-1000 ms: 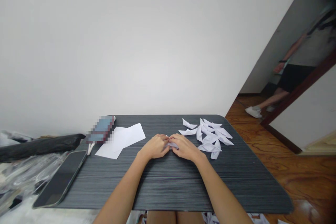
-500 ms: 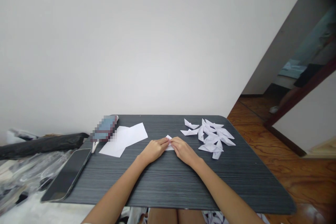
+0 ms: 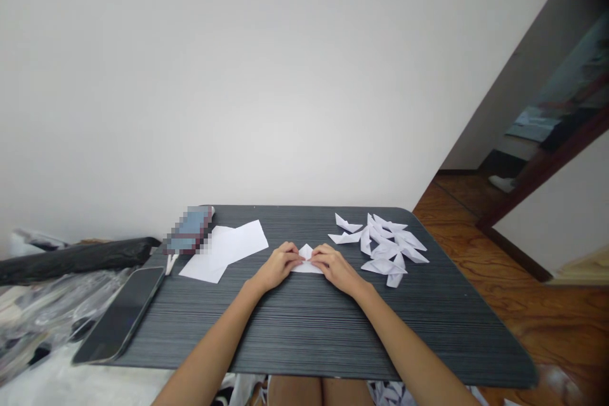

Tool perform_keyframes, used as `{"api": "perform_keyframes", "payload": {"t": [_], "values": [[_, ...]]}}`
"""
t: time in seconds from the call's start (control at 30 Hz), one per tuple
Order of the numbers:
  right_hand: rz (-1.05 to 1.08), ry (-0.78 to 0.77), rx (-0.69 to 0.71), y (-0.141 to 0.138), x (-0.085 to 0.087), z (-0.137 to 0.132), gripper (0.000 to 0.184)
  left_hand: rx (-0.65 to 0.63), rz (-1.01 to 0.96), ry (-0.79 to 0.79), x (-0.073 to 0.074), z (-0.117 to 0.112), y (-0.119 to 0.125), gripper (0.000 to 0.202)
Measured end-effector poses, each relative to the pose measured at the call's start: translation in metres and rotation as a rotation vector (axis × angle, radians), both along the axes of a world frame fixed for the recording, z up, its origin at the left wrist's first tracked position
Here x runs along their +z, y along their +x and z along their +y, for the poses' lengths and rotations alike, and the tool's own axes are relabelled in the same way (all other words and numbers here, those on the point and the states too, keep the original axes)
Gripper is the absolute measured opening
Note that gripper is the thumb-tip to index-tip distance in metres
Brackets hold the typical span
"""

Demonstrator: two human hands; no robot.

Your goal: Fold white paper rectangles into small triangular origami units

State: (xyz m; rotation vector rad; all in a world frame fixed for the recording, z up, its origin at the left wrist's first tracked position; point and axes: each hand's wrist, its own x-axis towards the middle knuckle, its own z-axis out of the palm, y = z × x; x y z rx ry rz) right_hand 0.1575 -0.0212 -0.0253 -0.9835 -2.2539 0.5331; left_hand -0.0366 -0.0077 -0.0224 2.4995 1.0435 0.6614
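A small folded white paper piece lies on the dark striped table, its point sticking up between my hands. My left hand pinches its left side with curled fingers. My right hand pinches its right side the same way. Both hands rest on the tabletop near the middle. A heap of several folded white paper boats lies just right of my right hand.
Flat white sheets lie left of my hands, with a blurred blue object behind them. A dark phone sits at the table's left edge. Black and clear plastic clutter lies further left. Wooden floor and a doorway are at right.
My fingers have shifted on the folded paper, and more of its pointed tip shows between the hands. The person seen in the doorway a second ago is gone from view.
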Motion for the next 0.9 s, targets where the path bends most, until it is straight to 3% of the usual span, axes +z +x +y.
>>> {"api": "perform_keyframes", "payload": {"t": [0.23, 0.57, 0.73, 0.9], "values": [[0.091, -0.083, -0.131, 0.001, -0.006, 0.004, 0.016, 0.088, -0.027, -0.085, 0.003, 0.003, -0.005, 0.025], [0.013, -0.118, -0.282, -0.003, -0.009, 0.005, 0.004, 0.267, 0.129, 0.018, 0.001, -0.003, 0.006, 0.013], [-0.206, 0.045, -0.43, -0.013, 0.0, -0.008, 0.025, 0.317, 0.215, 0.037, 0.004, -0.009, 0.011, 0.017], [-0.38, 0.142, -0.317, -0.017, 0.0, -0.026, 0.03, 0.413, 0.222, 0.024, 0.001, -0.008, 0.014, 0.017]]}}
